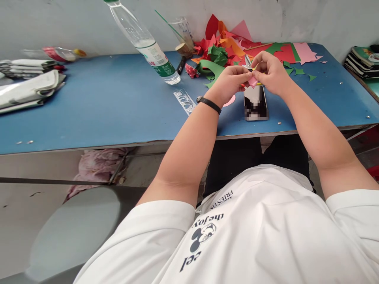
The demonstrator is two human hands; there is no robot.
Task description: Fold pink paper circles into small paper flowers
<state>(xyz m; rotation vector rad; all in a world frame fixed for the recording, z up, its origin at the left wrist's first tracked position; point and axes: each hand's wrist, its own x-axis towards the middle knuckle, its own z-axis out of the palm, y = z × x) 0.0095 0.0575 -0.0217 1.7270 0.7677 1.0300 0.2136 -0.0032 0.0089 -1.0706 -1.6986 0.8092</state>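
Note:
My left hand (229,81), with a dark band on its wrist, pinches a small piece of pink paper (253,81) between thumb and fingers. My right hand (270,73) grips the same paper from the other side, its fingertips meeting the left ones. Just behind the fingers lies a pair of scissors (248,61), blades pointing away and handles mostly hidden. Below the hands rests a smartphone (256,104) on the blue table. Partly covered by my left wrist is a rounded pink paper piece (229,101).
A clear stencil ruler (185,101) lies left of my forearm. Behind stand a tilted-looking water bottle (151,53) and a glass (185,31). Coloured paper scraps (217,47) pile up by the wall, with a red paper flower (192,71) nearby. Notebooks (363,61) are stacked at right.

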